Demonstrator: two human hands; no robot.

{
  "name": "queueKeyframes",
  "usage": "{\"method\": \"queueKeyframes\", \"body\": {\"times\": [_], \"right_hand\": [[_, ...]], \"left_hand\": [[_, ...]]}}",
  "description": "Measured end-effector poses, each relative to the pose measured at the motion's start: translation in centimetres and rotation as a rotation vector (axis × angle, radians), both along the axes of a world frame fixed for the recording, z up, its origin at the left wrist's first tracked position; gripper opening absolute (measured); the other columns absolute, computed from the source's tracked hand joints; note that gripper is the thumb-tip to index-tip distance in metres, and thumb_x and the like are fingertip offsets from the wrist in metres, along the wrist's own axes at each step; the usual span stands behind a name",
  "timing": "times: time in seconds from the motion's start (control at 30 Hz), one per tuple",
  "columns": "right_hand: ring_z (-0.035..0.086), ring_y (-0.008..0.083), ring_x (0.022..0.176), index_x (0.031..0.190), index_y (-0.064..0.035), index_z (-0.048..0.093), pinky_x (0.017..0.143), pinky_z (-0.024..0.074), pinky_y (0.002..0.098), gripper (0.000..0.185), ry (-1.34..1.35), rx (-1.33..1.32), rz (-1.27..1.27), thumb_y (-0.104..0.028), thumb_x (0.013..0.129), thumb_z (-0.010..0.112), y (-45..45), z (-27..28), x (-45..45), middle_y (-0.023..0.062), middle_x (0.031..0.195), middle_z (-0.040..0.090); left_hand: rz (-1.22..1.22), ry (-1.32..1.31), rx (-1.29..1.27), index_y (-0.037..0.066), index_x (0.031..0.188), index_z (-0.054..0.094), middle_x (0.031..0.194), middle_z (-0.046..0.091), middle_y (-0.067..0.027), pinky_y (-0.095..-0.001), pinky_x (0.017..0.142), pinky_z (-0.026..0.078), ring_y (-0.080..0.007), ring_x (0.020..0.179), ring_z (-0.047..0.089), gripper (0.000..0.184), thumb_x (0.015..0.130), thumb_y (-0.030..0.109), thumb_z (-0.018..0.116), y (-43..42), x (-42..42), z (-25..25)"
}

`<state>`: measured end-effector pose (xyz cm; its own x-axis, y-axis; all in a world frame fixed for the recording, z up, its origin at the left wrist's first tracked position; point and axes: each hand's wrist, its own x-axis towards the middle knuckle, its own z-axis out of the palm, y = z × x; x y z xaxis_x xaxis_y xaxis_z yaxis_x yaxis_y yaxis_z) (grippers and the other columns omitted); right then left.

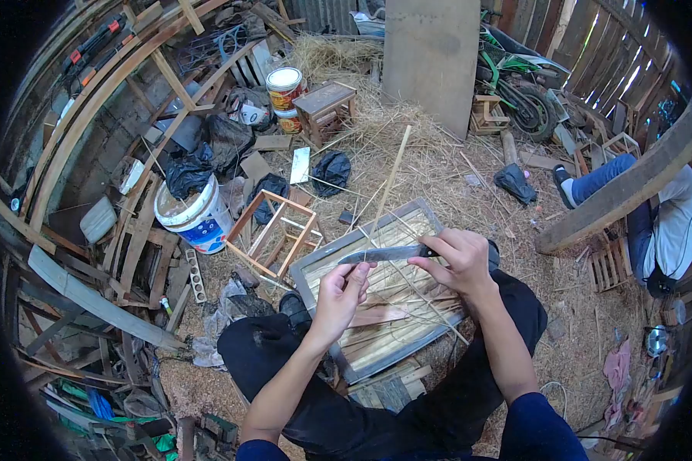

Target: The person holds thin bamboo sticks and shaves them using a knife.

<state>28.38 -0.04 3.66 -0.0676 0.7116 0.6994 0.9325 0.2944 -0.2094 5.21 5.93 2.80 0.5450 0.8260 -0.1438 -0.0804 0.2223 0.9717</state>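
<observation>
A knife (pixel 388 253) with a dark handle lies level in front of me, its blade pointing left. My right hand (pixel 457 260) is wrapped round the handle. At the blade's tip my left hand (pixel 344 292) is closed, thumb against fingers; a thin strip seems to be pinched there, too small to make out surely. Below both hands a framed wooden panel (pixel 313 286) rests tilted between my legs. Several thin strips (pixel 425 294) lie across it, and a longer pale stick (pixel 394 167) reaches beyond its far edge.
A small wooden frame (pixel 278 265) and a white bucket (pixel 207 219) stand to the left. Farther off are a stool (pixel 324 100), paint cans (pixel 285 88), a tall board (pixel 428 65) and a green motorbike (pixel 515 84). At right, a person (pixel 673 223) sits behind a slanted beam (pixel 630 188).
</observation>
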Motion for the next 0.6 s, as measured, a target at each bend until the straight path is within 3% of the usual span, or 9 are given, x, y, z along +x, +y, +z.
{"method": "queueKeyframes", "body": {"times": [0.43,0.53,0.6], "right_hand": [[0.055,0.0196,0.051,0.081,-0.0116,0.070,0.047,0.0417,0.0330,0.033,-0.008,0.029,-0.092,-0.041,0.072,0.082,-0.3,0.9,1.3,0.0012,0.062,0.054],[0.055,0.0198,0.051,0.081,-0.0116,0.070,0.047,0.0411,0.0332,0.034,-0.027,0.042,-0.123,-0.041,0.071,0.082,-0.5,0.8,1.5,0.0014,0.061,0.054],[0.054,0.0199,0.050,0.082,-0.0110,0.070,0.046,0.0400,0.0336,0.033,-0.039,0.067,-0.122,-0.040,0.073,0.081,-0.6,0.8,1.6,0.0024,0.061,0.054]], "left_hand": [[-0.009,-0.005,0.058,-0.001,0.110,0.068,0.069,0.047,0.0058,-0.0200,0.050,0.031,-0.0016,0.059,0.038,0.028,0.103,0.025,0.057,0.1,1.4,0.5],[-0.001,-0.028,0.076,0.000,0.109,0.066,0.066,0.042,0.0081,-0.0197,0.048,0.023,-0.0014,0.055,0.032,0.029,0.102,0.027,0.058,0.0,2.1,0.7],[0.002,-0.015,0.065,0.000,0.108,0.066,0.066,0.042,0.0082,-0.0198,0.048,0.022,-0.0012,0.055,0.032,0.029,0.102,0.027,0.058,0.1,2.3,0.5]]}}
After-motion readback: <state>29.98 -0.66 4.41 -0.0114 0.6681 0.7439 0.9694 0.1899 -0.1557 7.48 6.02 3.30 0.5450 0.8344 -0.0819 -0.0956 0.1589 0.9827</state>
